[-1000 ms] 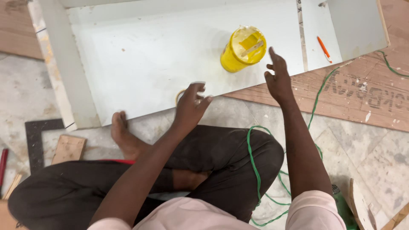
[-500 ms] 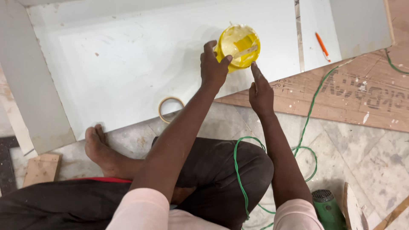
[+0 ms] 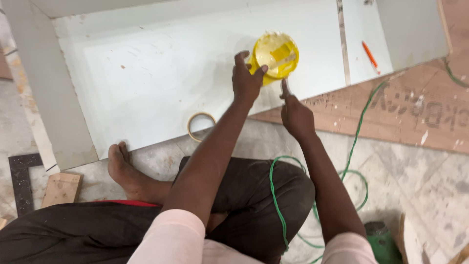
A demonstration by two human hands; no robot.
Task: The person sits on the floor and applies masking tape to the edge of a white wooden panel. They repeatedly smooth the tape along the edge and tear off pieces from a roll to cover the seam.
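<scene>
Fingers (image 3: 242, 61) of the left hand (image 3: 246, 83) curl around the side of the yellow tub (image 3: 273, 56), which lies tipped on the white panel (image 3: 146, 88) with its smeared open mouth facing up toward the camera and a pale strip lying inside. Right hand (image 3: 295, 115) hovers just below the tub, fingers drawn together around a thin tool whose tip points at the rim; what the tool is cannot be told. Risks, as judged: the tilted tub could slip from the one-sided hold and roll, smearing its contents over the panel; the tape roll (image 3: 201, 126) and orange pencil (image 3: 370, 55) lie apart from it; the green cable (image 3: 278, 205) beside the knee could snag.
</scene>
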